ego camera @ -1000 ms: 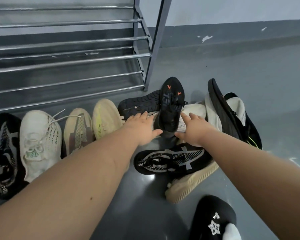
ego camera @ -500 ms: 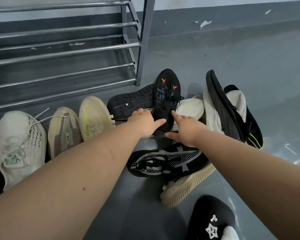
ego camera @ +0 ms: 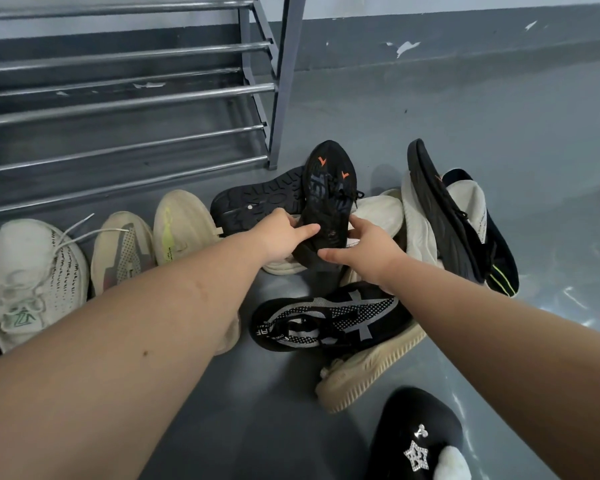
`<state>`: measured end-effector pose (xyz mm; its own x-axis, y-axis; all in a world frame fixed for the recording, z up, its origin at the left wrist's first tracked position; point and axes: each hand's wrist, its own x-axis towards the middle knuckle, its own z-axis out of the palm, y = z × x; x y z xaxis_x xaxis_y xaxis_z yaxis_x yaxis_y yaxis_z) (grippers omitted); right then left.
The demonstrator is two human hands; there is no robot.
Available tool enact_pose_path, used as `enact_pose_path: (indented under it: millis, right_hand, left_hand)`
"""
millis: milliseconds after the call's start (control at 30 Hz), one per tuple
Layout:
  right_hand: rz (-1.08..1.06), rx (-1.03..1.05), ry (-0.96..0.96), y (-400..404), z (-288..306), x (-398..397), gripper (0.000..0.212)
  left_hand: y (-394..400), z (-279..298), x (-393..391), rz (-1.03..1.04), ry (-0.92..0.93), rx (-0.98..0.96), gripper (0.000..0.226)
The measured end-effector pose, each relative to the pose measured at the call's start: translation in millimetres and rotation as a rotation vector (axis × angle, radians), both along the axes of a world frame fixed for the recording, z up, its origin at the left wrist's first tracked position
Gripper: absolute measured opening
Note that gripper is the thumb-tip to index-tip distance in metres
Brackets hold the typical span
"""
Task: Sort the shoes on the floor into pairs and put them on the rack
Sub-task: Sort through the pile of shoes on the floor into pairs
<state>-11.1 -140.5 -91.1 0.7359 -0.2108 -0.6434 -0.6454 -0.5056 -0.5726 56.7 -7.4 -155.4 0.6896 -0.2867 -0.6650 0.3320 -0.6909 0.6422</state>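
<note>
A black sneaker with orange marks (ego camera: 329, 195) stands toe-up in the middle of a shoe pile. My left hand (ego camera: 284, 237) grips its left side and my right hand (ego camera: 357, 247) grips its right side near the heel. Behind it lies a black shoe sole-up (ego camera: 257, 202). A black and white patterned sneaker (ego camera: 326, 320) lies on its side below my hands, on top of a cream-soled shoe (ego camera: 368, 368). The grey metal rack (ego camera: 125, 98) stands at the upper left, its bars bare.
A white sneaker (ego camera: 32, 282) and two beige sneakers (ego camera: 122, 251) (ego camera: 181, 226) line the floor before the rack. At the right, another black shoe with orange marks (ego camera: 444, 216) leans on cream shoes (ego camera: 420, 230). A black slipper with a star (ego camera: 416, 441) is at the bottom right.
Both hands have closed in around the black sneaker with orange marks and tilted its heel up. The view has shifted right, so the shoes at the left slid out of frame.
</note>
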Motion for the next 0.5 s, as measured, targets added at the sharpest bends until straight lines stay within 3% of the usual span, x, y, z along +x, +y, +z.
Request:
enact_pose_path:
  millis: [167, 267, 367, 500]
  right_hand:
    - [-0.205, 0.203, -0.009, 12.4, 20.9, -10.5, 0.069]
    - [-0.255, 0.262, -0.020, 25.2, 33.3, -21.4, 0.065]
    - [-0.208, 0.253, -0.045, 37.1, 50.0, -37.4, 0.061]
    - [-0.039, 0.229, 0.059, 60.4, 72.3, -63.0, 0.072]
  left_hand:
    - [12.2, 18.4, -4.5, 0.168, 0.084, -0.162, 0.077]
    - [27.4, 31.2, -12.0, 0.229, 0.134, -0.260, 0.075]
    - [52.6, 52.5, -32.2, 0.244, 0.196, -0.343, 0.053]
    - [94.0, 76.4, -73.4, 0.233, 0.305, -0.439, 0.020]
